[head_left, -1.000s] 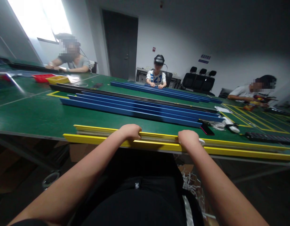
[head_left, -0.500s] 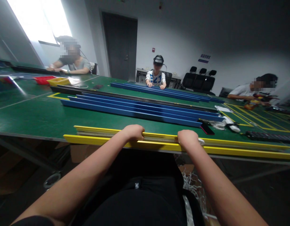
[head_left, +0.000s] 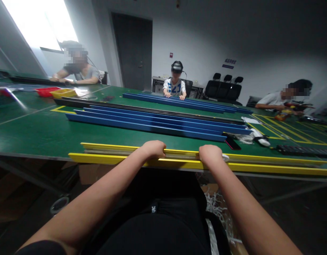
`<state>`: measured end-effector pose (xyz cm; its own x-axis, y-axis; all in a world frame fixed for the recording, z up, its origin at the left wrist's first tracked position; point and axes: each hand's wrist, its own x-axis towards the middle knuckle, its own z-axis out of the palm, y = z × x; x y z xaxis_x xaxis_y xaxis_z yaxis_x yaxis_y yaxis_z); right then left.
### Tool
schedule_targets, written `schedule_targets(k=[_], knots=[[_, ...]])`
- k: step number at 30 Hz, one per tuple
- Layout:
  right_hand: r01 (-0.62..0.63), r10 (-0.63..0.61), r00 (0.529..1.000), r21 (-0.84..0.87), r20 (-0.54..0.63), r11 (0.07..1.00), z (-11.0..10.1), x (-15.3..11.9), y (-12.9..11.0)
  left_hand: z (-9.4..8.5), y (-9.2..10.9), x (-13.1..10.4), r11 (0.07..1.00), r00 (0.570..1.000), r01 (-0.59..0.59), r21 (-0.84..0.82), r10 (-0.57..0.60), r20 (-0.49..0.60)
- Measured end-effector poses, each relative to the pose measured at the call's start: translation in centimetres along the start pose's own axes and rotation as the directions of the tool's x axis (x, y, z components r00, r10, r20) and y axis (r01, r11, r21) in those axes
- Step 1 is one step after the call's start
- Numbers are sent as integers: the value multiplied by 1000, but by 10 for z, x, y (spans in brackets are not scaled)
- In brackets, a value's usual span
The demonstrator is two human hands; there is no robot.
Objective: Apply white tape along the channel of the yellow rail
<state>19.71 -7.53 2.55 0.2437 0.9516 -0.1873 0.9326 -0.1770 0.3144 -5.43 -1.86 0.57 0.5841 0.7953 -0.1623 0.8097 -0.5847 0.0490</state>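
A long yellow rail (head_left: 99, 158) lies along the near edge of the green table, with a raised yellow lip along its far side. My left hand (head_left: 154, 149) is closed at the rail left of its middle, its fingers partly hidden behind the palm. Further right, my right hand (head_left: 211, 154) is curled over the same rail, and its fingertips are hidden. A small white object (head_left: 225, 158) shows just beside my right hand; whether it is held cannot be made out.
Blue rails (head_left: 142, 128) and a black rail (head_left: 73, 102) lie beyond, with a phone (head_left: 232, 142) at their right end. Red (head_left: 48, 92) and yellow trays (head_left: 63, 93) stand at the left. Three people sit around the green table (head_left: 41, 131).
My left hand has shifted slightly right along the yellow rail. My right hand stays at about the same place on it. The whole view has moved a little.
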Motion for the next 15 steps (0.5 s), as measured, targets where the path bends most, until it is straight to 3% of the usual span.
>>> schedule_targets(k=[15], knots=[[3, -3, 1000, 14, -6, 1000, -2, -3, 1, 0, 13, 10, 1000, 999, 24, 7, -24, 25]])
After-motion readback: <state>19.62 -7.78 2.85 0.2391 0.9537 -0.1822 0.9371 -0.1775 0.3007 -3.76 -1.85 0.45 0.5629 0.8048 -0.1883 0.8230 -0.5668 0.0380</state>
